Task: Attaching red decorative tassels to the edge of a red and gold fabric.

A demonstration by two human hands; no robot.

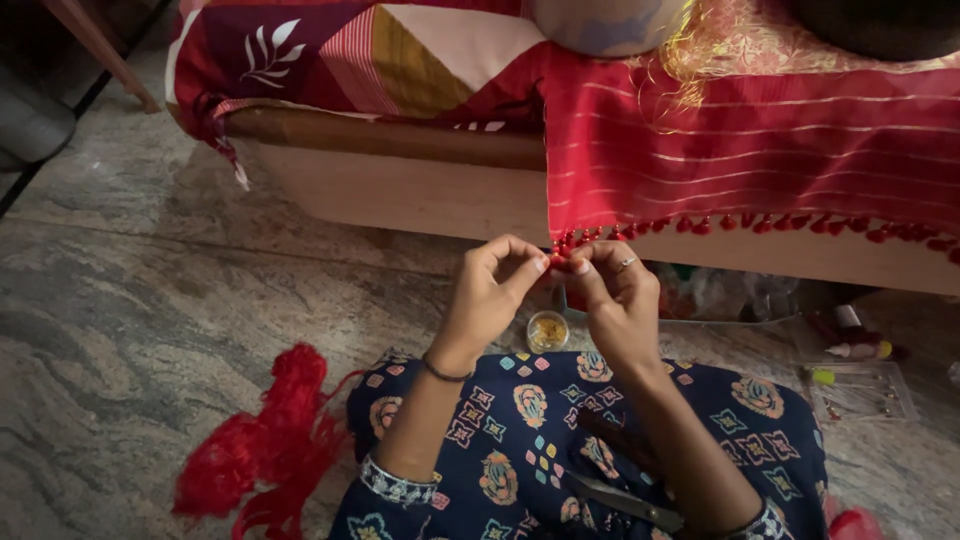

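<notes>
A red cloth with thin gold stripes [740, 150] hangs over the edge of a wooden bed frame [400, 190]. Small red tassels [700, 226] run along its lower hem. My left hand [492, 290] and my right hand [620, 295] meet at the hem's left corner, fingertips pinched on a tassel [562, 252]. A ring shows on my right hand, a thin bangle on my left wrist. Whether a needle is held is too small to tell.
A bundle of red thread [270, 440] lies on the marble floor at left. A small round container with gold bits [547, 331] sits beyond my lap. Scissors [625, 500] rest on my patterned blue dress. Clear plastic packets [860, 390] lie at right.
</notes>
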